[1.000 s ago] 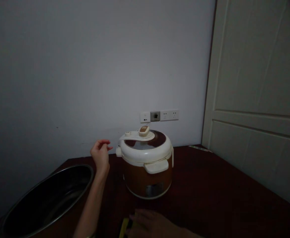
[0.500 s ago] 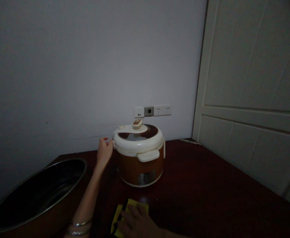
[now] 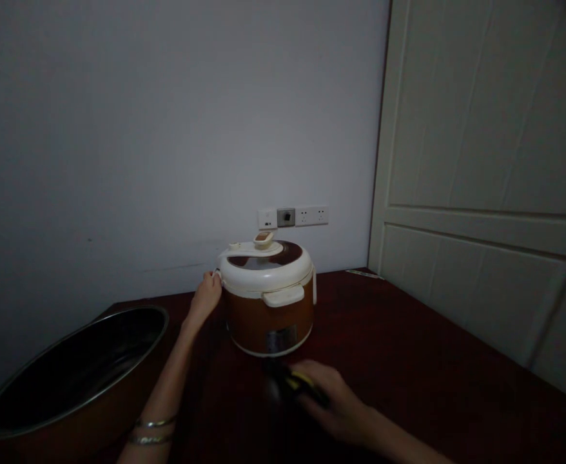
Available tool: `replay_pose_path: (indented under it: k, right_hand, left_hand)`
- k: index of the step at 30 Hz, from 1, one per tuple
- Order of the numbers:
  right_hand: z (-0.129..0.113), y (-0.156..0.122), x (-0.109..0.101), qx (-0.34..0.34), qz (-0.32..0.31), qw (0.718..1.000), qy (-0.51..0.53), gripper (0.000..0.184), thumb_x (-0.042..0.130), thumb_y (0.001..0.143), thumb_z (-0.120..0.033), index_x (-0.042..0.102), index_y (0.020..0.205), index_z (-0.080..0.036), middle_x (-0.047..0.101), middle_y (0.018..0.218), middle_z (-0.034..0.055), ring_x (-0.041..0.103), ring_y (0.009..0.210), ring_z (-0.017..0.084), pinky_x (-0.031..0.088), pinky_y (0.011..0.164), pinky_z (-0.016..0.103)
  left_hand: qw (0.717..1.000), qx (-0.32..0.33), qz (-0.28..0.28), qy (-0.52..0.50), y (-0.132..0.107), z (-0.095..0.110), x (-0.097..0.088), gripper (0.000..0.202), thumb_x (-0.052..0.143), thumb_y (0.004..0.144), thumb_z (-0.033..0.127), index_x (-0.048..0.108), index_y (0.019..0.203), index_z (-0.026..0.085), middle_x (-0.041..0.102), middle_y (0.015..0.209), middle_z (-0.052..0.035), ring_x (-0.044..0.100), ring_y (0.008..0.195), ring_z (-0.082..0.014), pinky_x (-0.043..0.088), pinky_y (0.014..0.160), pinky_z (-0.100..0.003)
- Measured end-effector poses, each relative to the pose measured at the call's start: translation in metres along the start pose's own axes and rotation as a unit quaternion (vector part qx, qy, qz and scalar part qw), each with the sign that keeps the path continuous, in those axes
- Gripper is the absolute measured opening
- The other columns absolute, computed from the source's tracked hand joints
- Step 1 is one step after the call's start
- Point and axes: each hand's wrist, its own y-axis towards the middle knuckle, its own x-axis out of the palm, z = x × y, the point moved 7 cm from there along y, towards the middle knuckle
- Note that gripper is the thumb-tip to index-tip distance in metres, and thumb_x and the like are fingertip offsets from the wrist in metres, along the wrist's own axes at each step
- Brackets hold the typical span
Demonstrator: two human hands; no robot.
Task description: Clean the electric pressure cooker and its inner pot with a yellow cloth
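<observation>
Cooker: brown body (image 3: pixel 249 312) with a white rim and lid, upright on the bench (image 3: pixel 394 341), near the wall (image 3: pixel 167 129) and just right of the left hand. The lid (image 3: pixel 263 280) is down, with a dark, shiny panel in its top and a cream arm and knob (image 3: pixel 263 240) over that.
Handle: a white grip (image 3: pixel 283 296) juts from the front of the cooker, above a grey label (image 3: pixel 282 338).
Left hand: at the cooker's left side (image 3: pixel 205 295), fingers curled and grasping a white part at its edge; the fingertips are partly hidden.
Bracelets: two silvery bands (image 3: pixel 155 423) on the left forearm.
Right hand: low in front of the cooker (image 3: pixel 331 396), apart from it, fingers clenched round the cloth.
Cloth: dark with yellow (image 3: pixel 300 383), bunched in the right hand; its far end is blurred, and whether it touches the bench I cannot tell.
Pot: large, dark inside, brown outside (image 3: pixel 94 412), with a thin metal rim; left of the left forearm, mouth up.
Sockets: white plates (image 3: pixel 312 216) on the wall behind the cooker, with a grey plate (image 3: pixel 286 217) among them.
Strip: thin and pale (image 3: pixel 364 274), at the bench's back edge.
Door: pale and panelled (image 3: pixel 481 129), to the right.
</observation>
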Motion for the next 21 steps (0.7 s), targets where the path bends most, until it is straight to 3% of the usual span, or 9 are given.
replay_pose_path:
  k: [2, 5, 7, 9, 12, 15, 18, 21]
  right_hand:
    - [0.018, 0.000, -0.047, 0.006, 0.125, 0.991, -0.043, 0.027, 0.049, 0.084, -0.025, 0.056, 0.109, -0.017, 0.068, 0.097, 0.0103, 0.065, 0.089, 0.020, 0.051, 0.079, 0.030]
    - [0.057, 0.015, -0.111, 0.092, 0.275, 0.951, -0.105, 0.029, 0.052, 0.083, -0.032, 0.057, 0.107, -0.017, 0.068, 0.099, 0.0109, 0.064, 0.087, 0.022, 0.050, 0.081, 0.033]
    - [0.080, 0.034, -0.138, 0.141, 0.331, 0.927, -0.104, 0.035, 0.052, 0.084, -0.038, 0.057, 0.111, -0.017, 0.067, 0.100, 0.0110, 0.063, 0.090, 0.023, 0.049, 0.083, 0.034]
    - [0.097, 0.053, -0.150, 0.153, 0.380, 0.910, -0.069, 0.041, 0.051, 0.084, -0.042, 0.056, 0.115, -0.015, 0.066, 0.106, 0.0119, 0.061, 0.096, 0.024, 0.046, 0.088, 0.037]
    - [0.116, 0.078, -0.138, 0.142, 0.386, 0.911, -0.009, 0.049, 0.049, 0.085, -0.044, 0.052, 0.124, -0.015, 0.059, 0.122, 0.0119, 0.055, 0.112, 0.023, 0.038, 0.100, 0.040]
    - [0.125, 0.091, -0.104, 0.137, 0.351, 0.926, 0.018, 0.052, 0.047, 0.086, -0.045, 0.047, 0.131, -0.019, 0.051, 0.134, 0.0092, 0.046, 0.124, 0.021, 0.033, 0.105, 0.040]
    - [0.123, 0.086, -0.069, 0.141, 0.350, 0.926, 0.027, 0.055, 0.042, 0.089, -0.043, 0.034, 0.140, -0.023, 0.033, 0.147, 0.0067, 0.029, 0.135, 0.021, 0.023, 0.110, 0.045]
    - [0.115, 0.061, -0.037, 0.134, 0.350, 0.927, -0.019, 0.055, 0.038, 0.093, -0.035, 0.020, 0.145, -0.029, 0.016, 0.153, 0.0035, 0.013, 0.140, 0.021, 0.017, 0.111, 0.050]
  left_hand:
    - [1.000, 0.003, 0.002, -0.003, 0.000, 0.000, 0.000, 0.032, 0.027, 0.089, 0.031, 0.048, 0.103, 0.012, 0.064, 0.101, -0.0209, 0.060, 0.101, -0.0300, 0.044, 0.081, -0.038]
    - [1.000, 0.006, 0.004, -0.006, 0.000, 0.001, 0.000, 0.030, 0.027, 0.088, 0.030, 0.047, 0.103, 0.012, 0.064, 0.099, -0.0196, 0.061, 0.099, -0.0289, 0.044, 0.081, -0.037]
    - [1.000, 0.006, 0.004, -0.008, 0.000, 0.002, 0.000, 0.030, 0.026, 0.088, 0.029, 0.047, 0.102, 0.013, 0.064, 0.098, -0.0195, 0.061, 0.098, -0.0290, 0.044, 0.080, -0.037]
    - [1.000, 0.006, 0.004, -0.010, -0.001, 0.003, 0.000, 0.029, 0.027, 0.087, 0.028, 0.047, 0.102, 0.013, 0.064, 0.098, -0.0198, 0.061, 0.097, -0.0292, 0.044, 0.080, -0.038]
    - [1.000, 0.008, 0.003, -0.018, -0.001, 0.004, 0.000, 0.028, 0.028, 0.087, 0.027, 0.046, 0.102, 0.012, 0.064, 0.097, -0.0196, 0.061, 0.098, -0.0288, 0.044, 0.079, -0.037]
    - [1.000, 0.008, 0.003, -0.025, -0.001, 0.004, 0.000, 0.027, 0.028, 0.087, 0.027, 0.046, 0.102, 0.012, 0.064, 0.097, -0.0189, 0.061, 0.098, -0.0285, 0.044, 0.079, -0.037]
    - [1.000, 0.004, 0.007, -0.030, 0.000, 0.002, 0.001, 0.027, 0.028, 0.087, 0.027, 0.045, 0.102, 0.012, 0.063, 0.096, -0.0194, 0.061, 0.098, -0.0286, 0.045, 0.080, -0.038]
    - [0.999, 0.002, 0.011, -0.036, 0.001, 0.000, 0.003, 0.026, 0.028, 0.086, 0.026, 0.043, 0.102, 0.013, 0.062, 0.096, -0.0188, 0.061, 0.097, -0.0280, 0.045, 0.079, -0.037]
